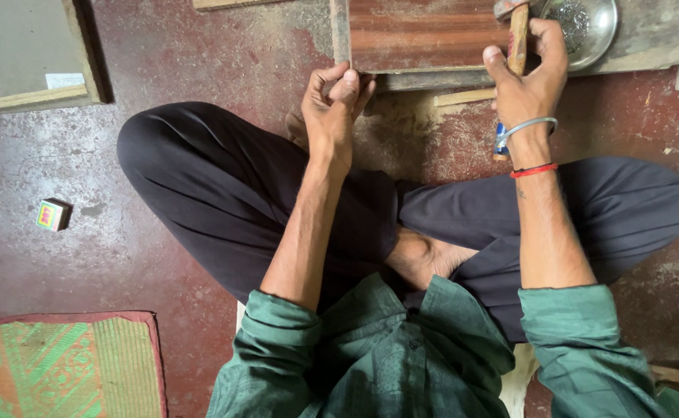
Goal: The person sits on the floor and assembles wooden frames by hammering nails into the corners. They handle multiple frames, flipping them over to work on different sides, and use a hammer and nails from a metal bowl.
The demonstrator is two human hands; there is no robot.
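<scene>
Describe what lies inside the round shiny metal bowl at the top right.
The round shiny metal bowl holds a heap of small grey metal bits, too small to identify. The right hand and wooden hammer handle cover its left rim.

Left hand (333, 101) pinches wood panel (424, 35) corner; right hand (529, 77) grips hammer (516, 46) handle.

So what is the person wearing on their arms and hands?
Both arms have dark green shirt sleeves rolled up near the elbows, so the forearms are bare. The left hand wears nothing: no glove, no ring that shows. The right hand is bare too, but its wrist has a thin silver-grey bangle and, just below it, a red thread band.
</scene>
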